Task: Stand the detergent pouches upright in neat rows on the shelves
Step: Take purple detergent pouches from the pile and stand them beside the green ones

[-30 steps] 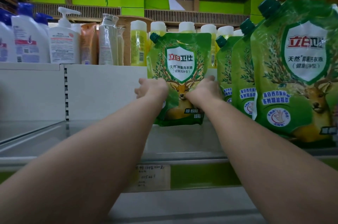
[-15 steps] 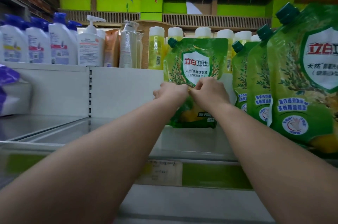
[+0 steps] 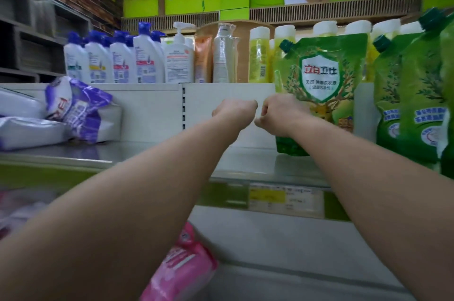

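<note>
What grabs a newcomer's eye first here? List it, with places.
Two bare forearms reach up the middle, the left hand and right hand curled side by side, holding nothing visible. Just behind the right hand a green detergent pouch stands upright on the shelf, with more green pouches crowding the right edge. At far left, purple-and-white bags lie slumped.

I am in a shop aisle: a white metal shelf (image 3: 147,153) carries a price label (image 3: 286,198) on its green front edge, with rows of identical green detergent pouches (image 3: 415,94) and blue-capped bottles (image 3: 122,60) stocked around me.
</note>
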`<state>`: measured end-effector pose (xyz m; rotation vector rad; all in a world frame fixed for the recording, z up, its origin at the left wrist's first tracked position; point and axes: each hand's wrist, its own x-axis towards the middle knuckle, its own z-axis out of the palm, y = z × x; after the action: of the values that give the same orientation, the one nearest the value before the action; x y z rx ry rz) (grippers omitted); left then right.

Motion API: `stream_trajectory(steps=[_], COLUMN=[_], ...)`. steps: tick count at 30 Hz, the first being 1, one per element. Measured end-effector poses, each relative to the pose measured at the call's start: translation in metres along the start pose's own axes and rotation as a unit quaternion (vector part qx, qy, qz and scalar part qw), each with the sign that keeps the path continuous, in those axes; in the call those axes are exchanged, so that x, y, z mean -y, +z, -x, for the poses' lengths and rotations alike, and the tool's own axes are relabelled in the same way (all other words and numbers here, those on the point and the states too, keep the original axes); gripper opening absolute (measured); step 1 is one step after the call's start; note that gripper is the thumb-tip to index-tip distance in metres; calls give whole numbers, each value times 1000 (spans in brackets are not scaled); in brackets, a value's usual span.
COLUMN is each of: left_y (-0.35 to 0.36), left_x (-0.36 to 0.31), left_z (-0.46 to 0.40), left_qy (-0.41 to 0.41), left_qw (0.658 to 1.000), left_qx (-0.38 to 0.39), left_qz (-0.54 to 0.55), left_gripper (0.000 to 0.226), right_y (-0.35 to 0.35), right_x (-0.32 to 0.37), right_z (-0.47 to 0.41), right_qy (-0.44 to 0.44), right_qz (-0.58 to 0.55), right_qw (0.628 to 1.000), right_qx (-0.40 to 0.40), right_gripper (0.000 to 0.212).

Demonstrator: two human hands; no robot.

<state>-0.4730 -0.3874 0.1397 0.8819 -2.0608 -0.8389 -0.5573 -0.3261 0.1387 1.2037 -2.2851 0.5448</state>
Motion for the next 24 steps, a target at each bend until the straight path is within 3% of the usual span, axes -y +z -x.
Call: stream_trajectory(steps=[13, 17, 21, 24], left_y=[-150, -178, -201, -212], left_x=[129, 159, 183, 197], left_z=[-42, -58, -78, -96], left_qy=[-69, -129, -162, -165], left_qw=[992, 983, 972, 966], left_qx=[-92, -126, -139, -136], left_qz=[46, 45, 101, 144], left_gripper=[46, 60, 70, 62], right_y=[27, 37, 47, 52], right_x=[163, 200, 225, 237], right_z=[-9, -13, -18, -21], right_qy=[-92, -103, -103, -95], right_qz=[-50, -50, -50, -46], right_qw=[994, 993, 993, 994], right_qx=[-13, -8, -9, -9], right_gripper=[23, 24, 23, 21])
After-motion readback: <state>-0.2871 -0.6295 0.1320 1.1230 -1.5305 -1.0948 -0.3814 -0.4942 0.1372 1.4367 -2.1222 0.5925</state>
